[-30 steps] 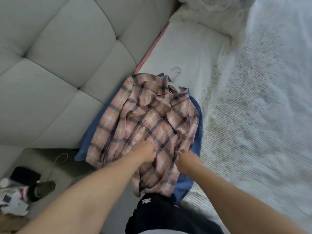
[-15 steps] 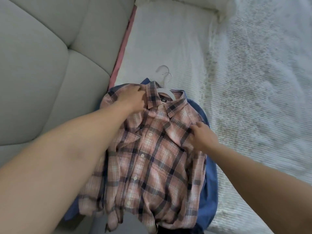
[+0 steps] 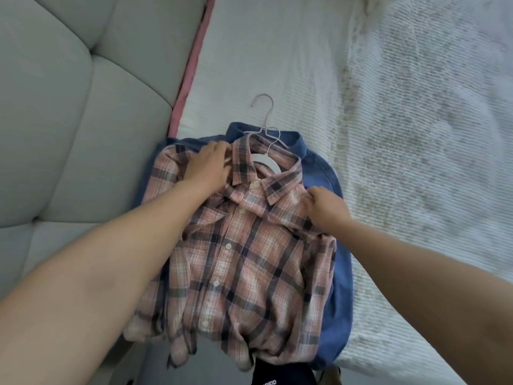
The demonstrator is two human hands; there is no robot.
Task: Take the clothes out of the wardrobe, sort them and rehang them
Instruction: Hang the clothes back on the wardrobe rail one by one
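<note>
Head view: plaid shirt (image 3: pixel 244 257) on its white hanger (image 3: pixel 266 159) lies atop a blue denim shirt (image 3: pixel 324 173) on the bed (image 3: pixel 277 65), so taking out looks done for these two. L hand (image 3: pixel 208 168) presses flat on one shoulder; R hand (image 3: pixel 324 207) pinches the other. Wardrobe not in view; sorting underway, rehanging left.

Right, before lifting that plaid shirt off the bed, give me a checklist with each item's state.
1. Left hand on the plaid shirt's shoulder beside the collar: ok.
2. Right hand pinching the other shoulder: ok.
3. White hanger seated inside the collar: ok.
4. Its hook free of the second hanger's hook: cannot tell, they overlap.
5. Shirt buttoned down the front: ok.
6. Blue shirt underneath will stay put: cannot tell.
</note>
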